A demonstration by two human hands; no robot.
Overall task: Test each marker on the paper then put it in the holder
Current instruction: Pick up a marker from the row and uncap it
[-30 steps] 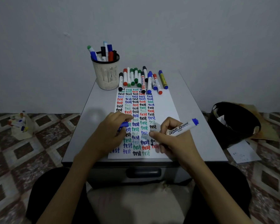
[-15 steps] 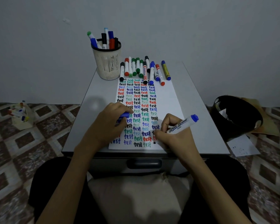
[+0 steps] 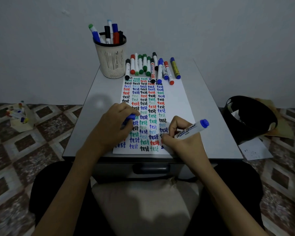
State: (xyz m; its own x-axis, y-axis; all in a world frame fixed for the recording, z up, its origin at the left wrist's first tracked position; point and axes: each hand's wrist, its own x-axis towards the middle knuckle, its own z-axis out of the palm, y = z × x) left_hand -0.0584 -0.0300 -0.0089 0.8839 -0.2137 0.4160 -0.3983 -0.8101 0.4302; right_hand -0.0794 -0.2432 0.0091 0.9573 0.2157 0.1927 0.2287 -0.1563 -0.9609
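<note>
- I am holding one marker in my right hand, with my fingers pinching tight around it.
- It is looking white with black writing on its side and a blue end pointing up and to the right.
- Its tip is pointing down at the near right part of the paper, but my fingers are hiding it.
- My left hand is resting on the paper, with its fingers curling around one blue cap.
- The one paper is lying on the table, and rows of the word "test" in black, blue, green and red are filling it.
- I am counting twelve markers lying side by side at the far end of the paper.
- One holder is standing just left of them, and about seven markers are sticking out of it.
</note>
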